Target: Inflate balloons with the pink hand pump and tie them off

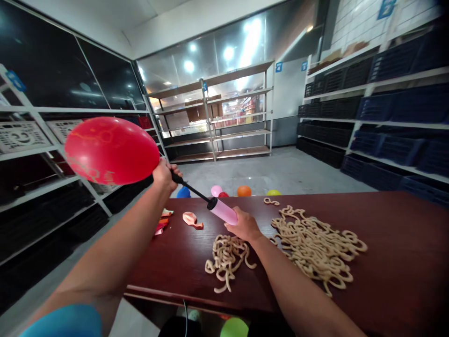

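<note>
My left hand [164,175] is closed at the neck of a large inflated red balloon [112,150], where it meets the black end of a hand balloon pump [224,211]. The balloon lies out to the left, above the table. My right hand [244,225] wraps round the lower end of the pump's pink barrel. Between the two hands, the pump's thin black rod is drawn far out. Below it, a limp peach balloon [190,218] rests on the table. More limp balloons [162,225], red and pale, lie partly behind my left forearm.
On the dark red table [396,234] are a small heap [228,255] and a larger heap [315,243] of beige, curled cord-like strands. Several inflated balloons [244,191] show beyond its far edge. A green balloon [234,327] is below the near edge. Shelves with crates [382,107] flank the room.
</note>
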`<move>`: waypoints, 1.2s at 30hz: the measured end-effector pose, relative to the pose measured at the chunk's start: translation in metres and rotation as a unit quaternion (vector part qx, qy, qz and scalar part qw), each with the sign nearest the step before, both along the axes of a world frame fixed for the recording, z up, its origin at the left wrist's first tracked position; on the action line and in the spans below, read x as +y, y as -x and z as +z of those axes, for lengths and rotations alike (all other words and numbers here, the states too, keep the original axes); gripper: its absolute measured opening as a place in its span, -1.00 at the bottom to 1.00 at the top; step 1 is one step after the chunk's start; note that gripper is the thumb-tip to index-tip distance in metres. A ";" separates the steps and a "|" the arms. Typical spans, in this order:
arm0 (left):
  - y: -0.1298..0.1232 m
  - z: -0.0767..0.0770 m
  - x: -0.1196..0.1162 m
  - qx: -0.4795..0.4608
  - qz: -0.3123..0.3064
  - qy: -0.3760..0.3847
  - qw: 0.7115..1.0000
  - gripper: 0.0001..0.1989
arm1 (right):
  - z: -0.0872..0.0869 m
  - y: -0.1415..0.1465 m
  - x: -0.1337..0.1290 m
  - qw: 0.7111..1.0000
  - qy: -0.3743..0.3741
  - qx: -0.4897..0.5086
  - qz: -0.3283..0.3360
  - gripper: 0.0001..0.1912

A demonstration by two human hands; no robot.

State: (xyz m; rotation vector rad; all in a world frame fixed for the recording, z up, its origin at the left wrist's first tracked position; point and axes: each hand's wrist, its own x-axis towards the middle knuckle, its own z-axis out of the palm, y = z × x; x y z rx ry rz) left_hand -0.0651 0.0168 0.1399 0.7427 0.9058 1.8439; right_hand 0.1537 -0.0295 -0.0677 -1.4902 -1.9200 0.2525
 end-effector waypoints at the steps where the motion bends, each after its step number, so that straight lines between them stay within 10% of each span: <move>1: 0.006 0.007 0.002 0.004 -0.001 -0.008 1.000 -0.66 | -0.001 0.000 0.000 1.000 -0.001 0.000 0.003 -0.63; 5: 0.004 0.008 0.009 0.013 -0.009 -0.020 1.000 -0.64 | -0.005 0.002 0.000 1.000 0.004 -0.017 0.001 -0.65; 17: -0.082 -0.083 -0.001 -0.015 -0.040 0.058 0.997 -0.61 | -0.006 -0.001 0.001 1.000 0.015 -0.022 -0.015 -0.61; 21: -0.060 -0.072 -0.001 -0.020 -0.030 0.049 0.998 -0.65 | -0.001 0.001 -0.002 1.000 0.010 -0.027 -0.013 -0.62; 30: 0.016 0.009 0.005 -0.001 0.015 0.003 1.000 -0.69 | -0.001 0.004 -0.002 1.000 0.001 -0.014 0.000 -0.64; 36: -0.014 -0.011 0.006 0.001 0.000 -0.004 1.000 -0.63 | -0.004 0.001 -0.002 0.999 0.017 -0.024 -0.013 -0.64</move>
